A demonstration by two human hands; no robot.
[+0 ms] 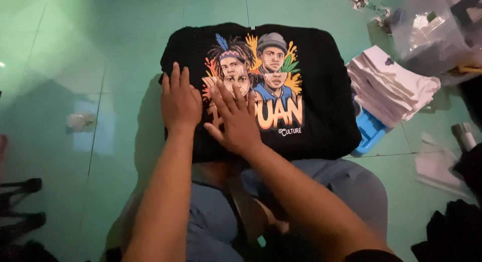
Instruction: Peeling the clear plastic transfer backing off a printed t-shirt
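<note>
While one white stack [389,88] sits nearby, two open hands, left hand [179,100] and right hand [236,119], press one seemingly folded black shirt [321,106].

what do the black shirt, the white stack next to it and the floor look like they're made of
Black shirt: soft knit fabric, likely cotton, matte, with a glossier printed picture. Both hands press flat on it.
White stack: thin folded layers, paper or cloth; cannot tell which.
Floor: glazed green tile, shown by grout lines and reflections.
</note>
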